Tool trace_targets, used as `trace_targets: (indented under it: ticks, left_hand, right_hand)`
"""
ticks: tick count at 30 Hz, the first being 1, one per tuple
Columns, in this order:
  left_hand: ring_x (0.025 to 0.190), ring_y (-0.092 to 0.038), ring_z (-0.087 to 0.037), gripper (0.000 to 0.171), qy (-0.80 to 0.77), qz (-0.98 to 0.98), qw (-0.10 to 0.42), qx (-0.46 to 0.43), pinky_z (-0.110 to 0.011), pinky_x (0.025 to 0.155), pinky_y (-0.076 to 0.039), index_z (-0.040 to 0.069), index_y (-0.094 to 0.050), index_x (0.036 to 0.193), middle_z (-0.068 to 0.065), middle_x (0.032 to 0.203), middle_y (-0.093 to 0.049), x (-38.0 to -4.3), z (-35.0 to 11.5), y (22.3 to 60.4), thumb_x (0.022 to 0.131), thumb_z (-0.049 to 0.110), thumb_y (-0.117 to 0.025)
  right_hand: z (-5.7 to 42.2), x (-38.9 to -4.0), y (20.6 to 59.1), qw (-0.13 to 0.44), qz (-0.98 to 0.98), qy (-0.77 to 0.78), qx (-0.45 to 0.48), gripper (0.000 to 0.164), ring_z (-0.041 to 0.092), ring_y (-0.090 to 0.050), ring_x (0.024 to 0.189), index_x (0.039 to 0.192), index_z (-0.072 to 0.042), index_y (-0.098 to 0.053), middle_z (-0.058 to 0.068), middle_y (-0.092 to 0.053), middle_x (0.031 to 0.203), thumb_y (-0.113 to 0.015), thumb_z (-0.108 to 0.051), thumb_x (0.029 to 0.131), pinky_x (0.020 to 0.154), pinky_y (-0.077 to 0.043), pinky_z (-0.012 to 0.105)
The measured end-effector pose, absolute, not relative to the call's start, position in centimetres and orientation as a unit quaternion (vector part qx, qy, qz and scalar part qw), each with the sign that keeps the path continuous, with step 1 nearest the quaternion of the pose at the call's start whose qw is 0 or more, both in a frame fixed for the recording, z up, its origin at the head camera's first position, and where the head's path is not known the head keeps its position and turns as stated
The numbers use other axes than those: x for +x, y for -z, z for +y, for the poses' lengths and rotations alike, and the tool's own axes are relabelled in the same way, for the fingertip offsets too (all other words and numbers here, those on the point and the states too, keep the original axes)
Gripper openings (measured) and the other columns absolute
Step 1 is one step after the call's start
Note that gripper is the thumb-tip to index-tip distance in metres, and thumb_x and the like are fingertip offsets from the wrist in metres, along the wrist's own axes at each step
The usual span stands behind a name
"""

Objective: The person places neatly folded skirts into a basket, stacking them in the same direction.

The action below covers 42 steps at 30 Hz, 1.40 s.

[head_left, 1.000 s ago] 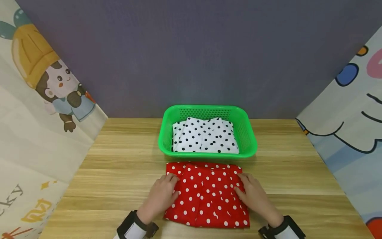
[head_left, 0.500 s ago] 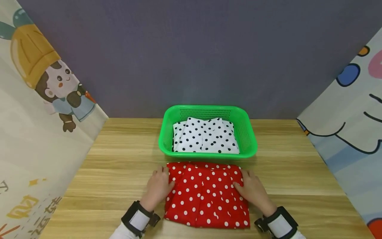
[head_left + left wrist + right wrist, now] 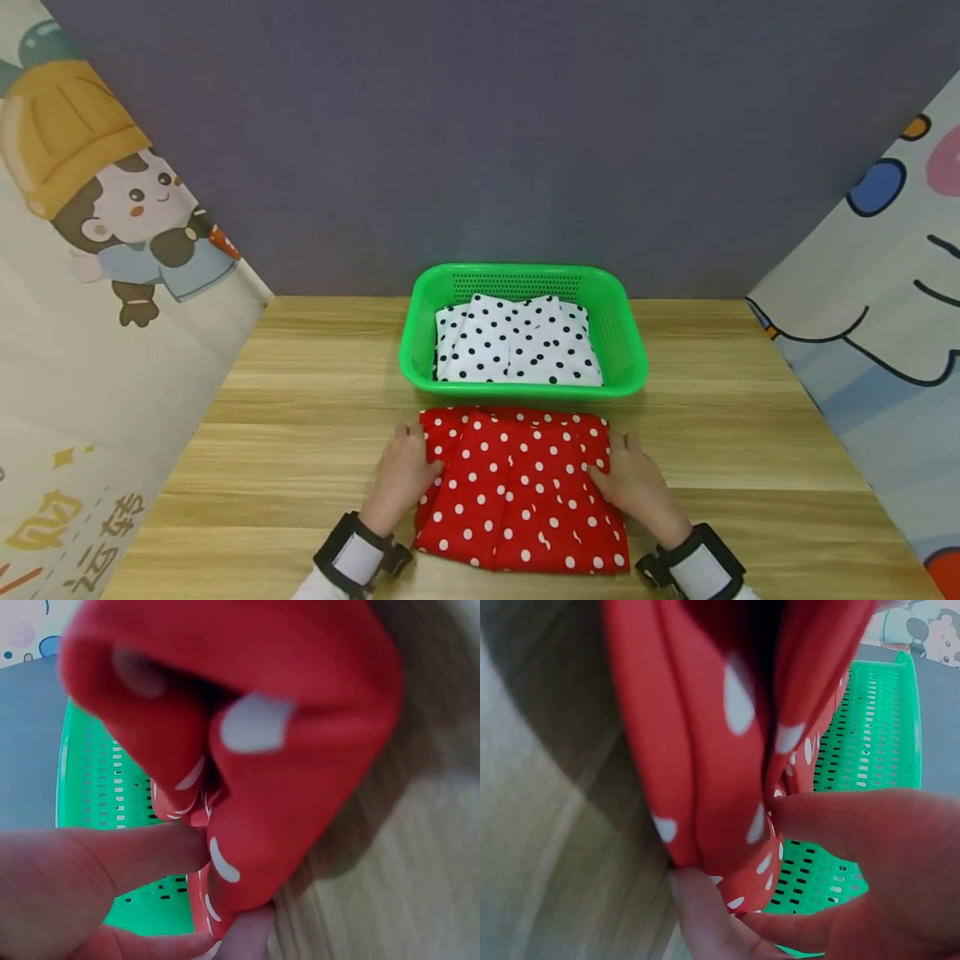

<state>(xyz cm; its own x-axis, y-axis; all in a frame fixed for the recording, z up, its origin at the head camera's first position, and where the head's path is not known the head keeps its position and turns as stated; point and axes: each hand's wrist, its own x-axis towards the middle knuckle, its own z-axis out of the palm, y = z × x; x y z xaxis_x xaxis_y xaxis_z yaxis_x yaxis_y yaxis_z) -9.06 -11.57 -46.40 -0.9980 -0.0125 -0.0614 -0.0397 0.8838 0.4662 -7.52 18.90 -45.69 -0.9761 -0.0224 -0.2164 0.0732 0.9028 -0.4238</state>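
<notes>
A folded red cloth with white dots point(image 3: 517, 500) lies on the table in front of the basket. My left hand point(image 3: 402, 473) grips its left side, thumb on top and fingertips at the edge underneath, as the left wrist view shows. At the opposite side my right hand point(image 3: 639, 482) pinches the cloth the same way; in the right wrist view the thumb point(image 3: 832, 817) presses its top and a finger point(image 3: 701, 907) reaches below its edge. Layered folds of the red cloth point(image 3: 300, 772) show at its side.
Just beyond the red cloth stands a green plastic basket point(image 3: 633, 354) with perforated walls. Inside it lies a folded white cloth with black dots point(image 3: 517, 342). The wooden table point(image 3: 315, 400) ends at a grey partition point(image 3: 480, 150), and printed cloths hang at both sides.
Both hands have shifted from lying on top of the red cloth outward to its side edges, with fingers now tucked under. The cloth and basket stay in place.
</notes>
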Motion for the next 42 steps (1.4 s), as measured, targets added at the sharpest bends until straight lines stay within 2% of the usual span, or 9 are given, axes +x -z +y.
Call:
trace_targets:
  ticks: [7,15,18,26,29,35,42]
  left_hand:
    - [0.080,-0.058,-0.027,0.061,-0.290,0.955,0.038,-0.042,-0.041,0.065,-0.055,-0.008,-0.051,0.118,-0.019,0.097,-0.053,-8.9,-11.6,46.5,0.069,0.016,-0.079]
    - [0.084,-0.059,-0.029,0.059,-0.312,0.949,0.030,-0.043,-0.042,0.068,-0.055,-0.008,-0.051,0.117,-0.019,0.098,-0.056,-8.9,-11.4,46.6,0.069,0.012,-0.079]
    - [0.084,-0.060,-0.027,0.053,-0.318,0.947,0.035,-0.038,-0.041,0.069,-0.055,-0.007,-0.053,0.114,-0.018,0.098,-0.059,-8.9,-11.3,46.7,0.070,0.009,-0.077]
    - [0.067,-0.058,-0.018,0.032,-0.338,0.941,0.024,-0.002,-0.029,0.056,-0.050,-0.003,-0.060,0.102,-0.011,0.083,-0.065,-9.2,-11.5,47.2,0.072,0.004,-0.071]
    - [0.067,-0.058,-0.016,0.031,-0.366,0.930,0.033,0.002,-0.025,0.054,-0.049,-0.003,-0.060,0.103,-0.012,0.086,-0.066,-9.1,-11.7,47.1,0.074,0.004,-0.069]
    - [0.068,-0.056,-0.015,0.032,-0.398,0.916,0.039,-0.001,-0.022,0.052,-0.048,-0.001,-0.059,0.107,-0.012,0.092,-0.065,-8.5,-12.0,46.6,0.077,0.004,-0.067]
    - [0.055,-0.050,-0.009,0.030,-0.419,0.908,0.018,0.013,-0.021,0.045,-0.044,0.000,-0.059,0.105,-0.010,0.088,-0.062,-7.2,-12.3,45.4,0.076,0.002,-0.067]
  right_hand:
    - [18.6,-7.4,46.2,0.082,0.970,0.229,0.010,0.067,0.030,-0.056,0.075,0.127,0.014,-0.038,0.027,-0.045,0.103,-0.070,-0.019,0.078,0.060,-0.054,0.043]
    - [18.3,-7.5,46.5,0.096,0.956,0.275,0.023,0.065,0.030,-0.055,0.083,0.126,0.013,-0.035,0.026,-0.046,0.105,-0.071,-0.011,0.078,0.063,-0.055,0.043]
    - [18.5,-7.7,46.8,0.094,0.954,0.285,0.020,0.062,0.029,-0.054,0.086,0.126,0.012,-0.036,0.024,-0.048,0.106,-0.069,-0.009,0.079,0.066,-0.054,0.042]
    - [19.0,-8.0,47.2,0.093,0.943,0.321,0.002,0.041,0.016,-0.055,0.071,0.116,0.009,-0.044,0.012,-0.060,0.088,-0.062,-0.006,0.083,0.057,-0.047,0.028]
    - [19.1,-7.8,47.2,0.104,0.933,0.344,0.013,0.039,0.016,-0.054,0.071,0.118,0.007,-0.043,0.011,-0.059,0.090,-0.059,-0.006,0.084,0.056,-0.046,0.027]
    - [19.1,-7.2,46.5,0.084,0.930,0.359,0.018,0.038,0.017,-0.052,0.073,0.119,0.005,-0.043,0.013,-0.058,0.095,-0.058,-0.005,0.085,0.056,-0.044,0.025]
    - [18.9,-6.4,45.7,0.066,0.929,0.364,0.020,0.035,0.015,-0.051,0.071,0.117,0.001,-0.044,0.009,-0.057,0.092,-0.058,-0.003,0.085,0.053,-0.044,0.023]
